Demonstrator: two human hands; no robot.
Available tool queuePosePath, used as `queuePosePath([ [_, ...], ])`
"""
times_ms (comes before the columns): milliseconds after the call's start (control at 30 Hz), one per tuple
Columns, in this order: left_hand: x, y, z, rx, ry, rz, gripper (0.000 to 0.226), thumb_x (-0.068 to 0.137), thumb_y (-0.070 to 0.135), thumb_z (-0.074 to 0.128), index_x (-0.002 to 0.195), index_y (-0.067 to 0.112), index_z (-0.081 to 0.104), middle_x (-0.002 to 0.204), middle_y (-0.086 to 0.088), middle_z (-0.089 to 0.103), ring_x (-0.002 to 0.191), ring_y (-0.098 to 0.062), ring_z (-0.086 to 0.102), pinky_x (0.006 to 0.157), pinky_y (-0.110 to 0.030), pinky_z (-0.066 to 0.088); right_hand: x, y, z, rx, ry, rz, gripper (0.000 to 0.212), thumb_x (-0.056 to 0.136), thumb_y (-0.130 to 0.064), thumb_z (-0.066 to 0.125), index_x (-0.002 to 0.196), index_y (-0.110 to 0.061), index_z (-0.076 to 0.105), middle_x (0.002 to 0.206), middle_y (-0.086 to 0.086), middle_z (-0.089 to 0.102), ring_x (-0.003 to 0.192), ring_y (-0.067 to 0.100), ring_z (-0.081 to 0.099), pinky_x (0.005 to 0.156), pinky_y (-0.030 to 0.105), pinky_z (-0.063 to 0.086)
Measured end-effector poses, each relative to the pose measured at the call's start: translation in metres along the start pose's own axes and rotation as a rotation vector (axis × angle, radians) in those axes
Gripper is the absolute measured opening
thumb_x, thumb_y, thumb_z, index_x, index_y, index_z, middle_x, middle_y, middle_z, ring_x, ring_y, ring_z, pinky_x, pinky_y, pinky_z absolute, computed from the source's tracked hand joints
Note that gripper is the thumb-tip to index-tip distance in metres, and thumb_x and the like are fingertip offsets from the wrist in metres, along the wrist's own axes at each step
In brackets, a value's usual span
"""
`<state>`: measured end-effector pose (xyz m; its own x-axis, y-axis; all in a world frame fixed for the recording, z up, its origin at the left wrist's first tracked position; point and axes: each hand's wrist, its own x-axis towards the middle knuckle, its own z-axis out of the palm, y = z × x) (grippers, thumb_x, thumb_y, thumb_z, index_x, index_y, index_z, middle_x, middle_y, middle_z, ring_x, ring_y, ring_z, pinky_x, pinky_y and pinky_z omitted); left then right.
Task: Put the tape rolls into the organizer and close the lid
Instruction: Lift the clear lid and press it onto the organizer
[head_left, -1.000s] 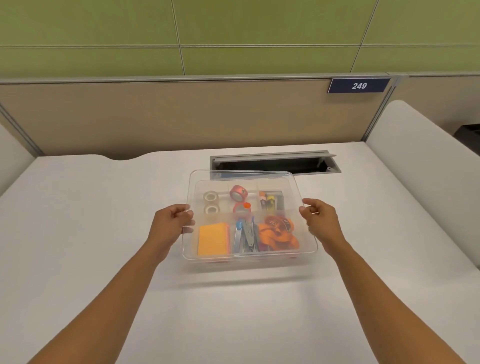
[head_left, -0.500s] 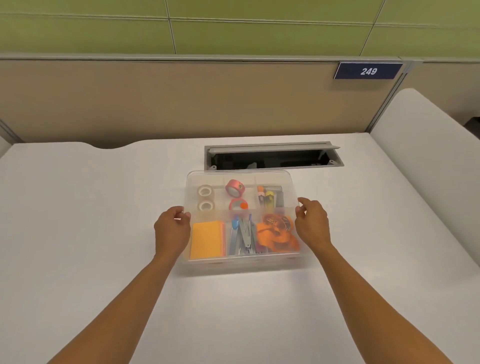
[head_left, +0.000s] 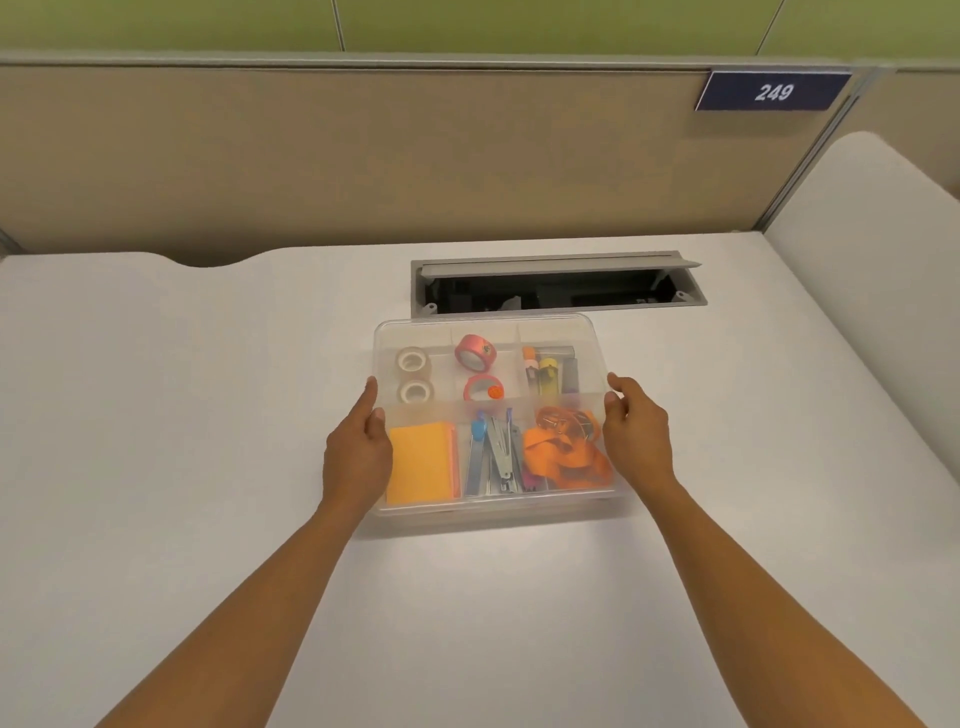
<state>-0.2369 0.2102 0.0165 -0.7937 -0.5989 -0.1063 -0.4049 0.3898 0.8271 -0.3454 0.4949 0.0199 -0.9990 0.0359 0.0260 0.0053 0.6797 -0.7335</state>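
Note:
A clear plastic organizer (head_left: 483, 509) sits on the white desk with its transparent lid (head_left: 571, 325) lying flat on top. Through the lid I see two white tape rolls (head_left: 414, 375) in the back-left compartment and two pink tape rolls (head_left: 477, 353) in the back-middle one. My left hand (head_left: 358, 452) rests against the lid's left edge, fingers on top. On the lid's right edge lies my right hand (head_left: 636, 436), held the same way.
Orange sticky notes (head_left: 420, 462), staplers (head_left: 496, 457), orange clips (head_left: 563, 452) and small items (head_left: 550, 371) fill the other compartments. An open grey cable hatch (head_left: 556, 283) lies just behind the organizer. A beige partition with a "249" sign (head_left: 773, 92) backs the desk.
The lid was held tilted above the box a second ago; it has come down flat onto the organizer. Both hands came down with it along its side edges.

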Motion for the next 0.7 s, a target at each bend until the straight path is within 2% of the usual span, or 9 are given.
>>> queuePosePath([
  [67,0.002,0.0,0.0,0.057,0.017,-0.005,0.043,0.101,0.03,0.035,0.143,0.037,0.041,0.104,0.0,0.07,0.083,-0.021,0.061,0.078,-0.036,0.047,0.001,0.0,0.0,-0.004,-0.005,0.009,0.033,0.099,-0.02,0.04,0.13,-0.014,0.052,0.12,0.011,0.065,0.106,0.029,0.061,0.092,0.043,0.05],
  [167,0.004,0.001,-0.001,0.175,0.044,-0.004,0.043,0.1,0.032,0.035,0.142,0.037,0.042,0.122,-0.005,0.068,0.1,-0.03,0.063,0.085,-0.041,0.048,0.003,0.002,0.002,-0.029,-0.014,0.024,0.033,0.099,-0.022,0.04,0.129,-0.015,0.052,0.116,0.011,0.066,0.1,0.03,0.063,0.087,0.041,0.05],
  [333,0.01,0.007,-0.006,0.328,0.019,0.016,0.048,0.095,0.032,0.036,0.142,0.032,0.042,0.109,-0.01,0.07,0.098,-0.035,0.063,0.088,-0.048,0.05,0.004,0.001,0.003,-0.121,-0.001,0.011,0.033,0.099,-0.025,0.038,0.128,-0.019,0.051,0.113,0.01,0.068,0.096,0.032,0.064,0.084,0.043,0.052],
  [467,0.027,0.014,-0.014,0.474,0.03,0.131,0.043,0.092,0.036,0.044,0.131,0.02,0.054,0.126,-0.008,0.059,0.104,-0.034,0.06,0.079,-0.041,0.044,0.009,0.002,0.002,-0.249,-0.017,-0.009,0.032,0.097,-0.028,0.037,0.126,-0.021,0.048,0.106,0.011,0.068,0.091,0.034,0.062,0.075,0.039,0.047],
  [567,0.04,0.02,-0.016,0.518,0.06,0.181,0.044,0.092,0.044,0.048,0.124,0.016,0.057,0.129,-0.009,0.053,0.11,-0.032,0.057,0.074,-0.039,0.041,0.019,-0.002,0.0,-0.321,0.017,-0.037,0.035,0.094,-0.033,0.043,0.126,-0.019,0.05,0.114,0.009,0.064,0.096,0.031,0.061,0.077,0.039,0.046],
  [700,0.059,0.03,-0.006,0.479,0.1,0.288,0.052,0.091,0.051,0.046,0.131,0.017,0.05,0.135,-0.011,0.052,0.12,-0.032,0.051,0.09,-0.048,0.046,0.036,-0.01,0.007,-0.333,0.056,-0.151,0.044,0.095,-0.046,0.042,0.13,-0.02,0.048,0.129,0.01,0.056,0.11,0.03,0.058,0.086,0.043,0.049],
])
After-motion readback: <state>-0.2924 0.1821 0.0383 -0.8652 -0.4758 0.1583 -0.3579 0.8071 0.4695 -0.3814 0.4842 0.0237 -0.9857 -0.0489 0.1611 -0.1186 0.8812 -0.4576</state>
